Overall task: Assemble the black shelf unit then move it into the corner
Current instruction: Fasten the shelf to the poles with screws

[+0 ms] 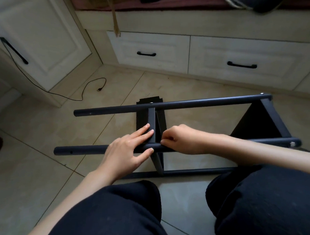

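Note:
The black shelf unit lies on its side on the tiled floor, its round poles running left to right. A middle shelf panel and an end panel stand between the poles. My left hand lies with straight fingers over the near pole and against the middle panel. My right hand has its fingers curled at the joint of that panel and the near pole, pinching something small that I cannot make out. A screw head shows at the near pole's right end.
White cabinets with black handles line the far side, and a tall cabinet door stands at the left. A black cable trails across the floor. A loose black panel lies under the frame. My knees fill the foreground.

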Motion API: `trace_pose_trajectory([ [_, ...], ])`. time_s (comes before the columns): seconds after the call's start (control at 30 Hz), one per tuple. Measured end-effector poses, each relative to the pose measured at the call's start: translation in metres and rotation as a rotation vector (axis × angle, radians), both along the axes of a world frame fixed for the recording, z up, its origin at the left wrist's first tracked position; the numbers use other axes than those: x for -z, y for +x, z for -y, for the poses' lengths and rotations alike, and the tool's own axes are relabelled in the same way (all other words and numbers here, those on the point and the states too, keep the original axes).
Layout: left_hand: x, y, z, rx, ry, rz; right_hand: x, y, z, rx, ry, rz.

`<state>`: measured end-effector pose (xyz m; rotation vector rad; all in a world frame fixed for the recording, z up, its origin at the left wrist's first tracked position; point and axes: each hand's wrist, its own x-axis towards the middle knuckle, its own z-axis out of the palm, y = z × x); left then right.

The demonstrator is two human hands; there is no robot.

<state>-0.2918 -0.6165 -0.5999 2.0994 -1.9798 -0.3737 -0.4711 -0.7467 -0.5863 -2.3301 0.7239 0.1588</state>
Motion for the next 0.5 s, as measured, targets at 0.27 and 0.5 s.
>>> trace_pose_trajectory([
  [0.27, -0.001, -0.021, -0.019, -0.247, -0.221, -0.061, -0.006, -0.032, -0.013, 0.040, -0.093, -0.031],
  [0.5, 0.006, -0.029, -0.046, -0.597, -0.378, -0.145, 0.002, -0.032, -0.013, 0.124, -0.121, 0.027],
])
